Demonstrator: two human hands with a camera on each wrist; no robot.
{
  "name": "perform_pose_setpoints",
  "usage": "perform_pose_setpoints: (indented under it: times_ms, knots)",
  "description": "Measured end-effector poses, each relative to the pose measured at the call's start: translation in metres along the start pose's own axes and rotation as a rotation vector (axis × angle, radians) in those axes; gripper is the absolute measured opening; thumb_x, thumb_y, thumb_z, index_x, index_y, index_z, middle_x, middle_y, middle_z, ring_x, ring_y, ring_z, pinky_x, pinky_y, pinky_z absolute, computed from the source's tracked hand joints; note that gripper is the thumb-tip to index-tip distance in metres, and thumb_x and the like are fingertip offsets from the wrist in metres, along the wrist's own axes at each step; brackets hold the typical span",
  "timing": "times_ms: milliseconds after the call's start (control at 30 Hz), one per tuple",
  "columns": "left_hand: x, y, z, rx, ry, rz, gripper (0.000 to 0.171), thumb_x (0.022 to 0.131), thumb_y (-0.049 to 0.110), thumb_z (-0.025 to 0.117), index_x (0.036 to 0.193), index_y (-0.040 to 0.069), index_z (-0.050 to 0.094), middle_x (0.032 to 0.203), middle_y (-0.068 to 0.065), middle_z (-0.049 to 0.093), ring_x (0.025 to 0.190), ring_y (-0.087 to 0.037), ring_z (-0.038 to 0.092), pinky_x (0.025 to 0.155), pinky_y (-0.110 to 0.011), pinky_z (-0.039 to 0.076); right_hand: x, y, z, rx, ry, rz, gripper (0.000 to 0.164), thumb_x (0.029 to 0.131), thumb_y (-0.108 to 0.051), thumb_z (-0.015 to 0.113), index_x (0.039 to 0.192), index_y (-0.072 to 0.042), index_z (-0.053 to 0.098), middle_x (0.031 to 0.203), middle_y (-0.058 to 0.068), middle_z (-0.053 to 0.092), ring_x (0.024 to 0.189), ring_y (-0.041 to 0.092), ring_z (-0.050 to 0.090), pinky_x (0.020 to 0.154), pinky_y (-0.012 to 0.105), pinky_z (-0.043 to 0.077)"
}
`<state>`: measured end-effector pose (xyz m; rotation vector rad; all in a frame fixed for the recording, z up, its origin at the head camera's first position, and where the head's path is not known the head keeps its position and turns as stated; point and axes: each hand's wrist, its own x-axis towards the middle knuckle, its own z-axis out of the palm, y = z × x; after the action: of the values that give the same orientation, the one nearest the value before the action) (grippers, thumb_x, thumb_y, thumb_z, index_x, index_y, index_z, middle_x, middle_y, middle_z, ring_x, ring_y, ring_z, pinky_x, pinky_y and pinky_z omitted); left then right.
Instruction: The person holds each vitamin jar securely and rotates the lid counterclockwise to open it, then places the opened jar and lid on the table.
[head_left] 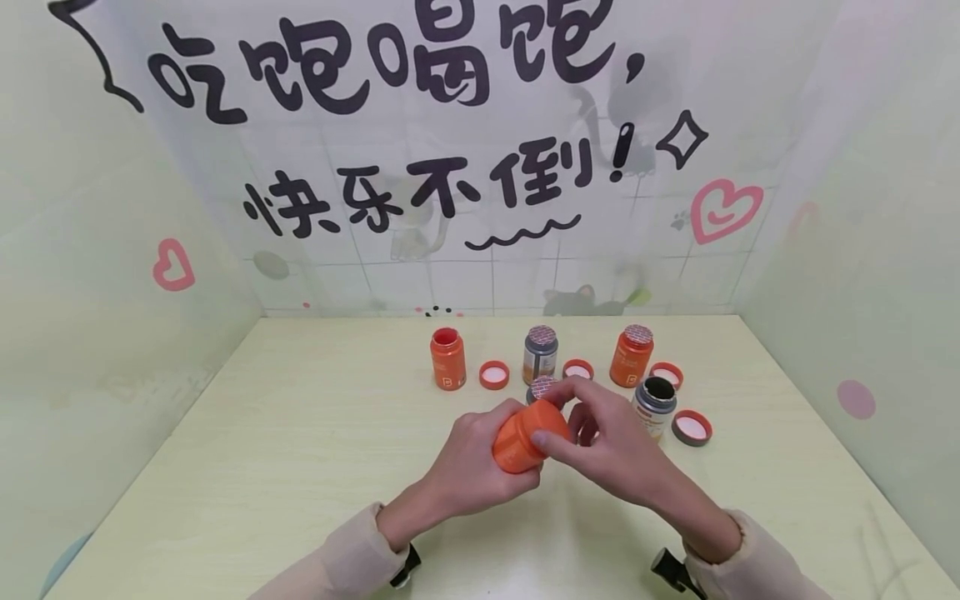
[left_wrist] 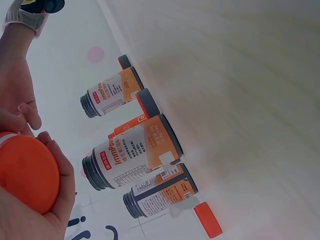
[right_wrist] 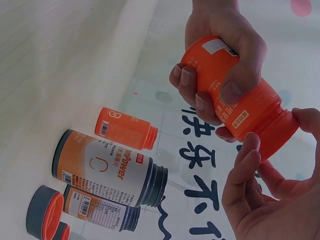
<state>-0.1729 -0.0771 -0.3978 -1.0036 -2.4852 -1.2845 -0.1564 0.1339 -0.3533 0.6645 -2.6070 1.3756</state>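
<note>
My left hand [head_left: 474, 462] grips an orange bottle [right_wrist: 225, 82] round its body, holding it tilted above the table. With thumb and fingertips, my right hand [head_left: 611, 442] pinches the bottle's orange cap [right_wrist: 274, 137], which sits on the neck. In the left wrist view the round base of the orange bottle [left_wrist: 30, 172] faces the camera. Just behind the hands stands a grey bottle [head_left: 543, 389] with a patterned seal over its mouth, its lower part hidden by them.
Along the back of the table [head_left: 337, 417] stand an uncapped orange bottle [head_left: 447, 362], a sealed grey bottle [head_left: 540, 358] and a sealed orange bottle [head_left: 632, 358]. An open grey bottle [head_left: 652, 408] stands right of the hands, near a loose lid [head_left: 692, 427]. More lids lie between bottles.
</note>
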Motion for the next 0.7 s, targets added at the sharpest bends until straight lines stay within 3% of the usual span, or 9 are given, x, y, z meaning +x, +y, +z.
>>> perform_pose_setpoints:
  times_ms: [167, 367, 533, 700]
  knots:
    - [-0.0003, 0.0002, 0.0000, 0.004, 0.003, 0.002, 0.043, 0.077, 0.017, 0.081, 0.115, 0.017, 0.062, 0.088, 0.009, 0.069, 0.072, 0.000, 0.060, 0.066, -0.021, 0.055, -0.0008, 0.0009, -0.0008, -0.001, -0.021, -0.072, 0.040, 0.089, -0.026, 0.079, 0.126, -0.023, 0.063, 0.099, -0.007, 0.065, 0.062, 0.008, 0.058, 0.056, 0.026, 0.053]
    - [-0.0003, 0.0000, 0.0002, 0.011, 0.005, 0.003, 0.044, 0.076, 0.017, 0.082, 0.115, 0.017, 0.061, 0.088, 0.009, 0.069, 0.071, 0.000, 0.059, 0.065, -0.021, 0.055, -0.0011, -0.0008, -0.0016, 0.030, -0.064, -0.123, 0.047, 0.089, -0.016, 0.077, 0.132, -0.020, 0.059, 0.115, -0.003, 0.066, 0.063, 0.008, 0.061, 0.057, 0.027, 0.054]
    - [0.0003, 0.0001, 0.0001, 0.006, 0.004, -0.002, 0.044, 0.077, 0.018, 0.082, 0.116, 0.017, 0.062, 0.088, 0.009, 0.070, 0.071, 0.001, 0.059, 0.066, -0.021, 0.055, -0.0005, -0.0023, -0.0006, 0.010, -0.035, -0.081, 0.053, 0.088, -0.025, 0.080, 0.135, -0.017, 0.057, 0.127, 0.004, 0.066, 0.064, 0.009, 0.061, 0.057, 0.027, 0.054]
    - [0.0000, 0.0000, 0.0002, -0.003, 0.003, -0.002, 0.043, 0.076, 0.017, 0.081, 0.114, 0.017, 0.062, 0.088, 0.008, 0.070, 0.070, 0.001, 0.059, 0.065, -0.021, 0.055, 0.0000, -0.0017, 0.0004, -0.004, -0.001, -0.013, 0.046, 0.087, -0.033, 0.082, 0.127, -0.020, 0.062, 0.115, -0.002, 0.068, 0.064, 0.010, 0.060, 0.058, 0.026, 0.054]
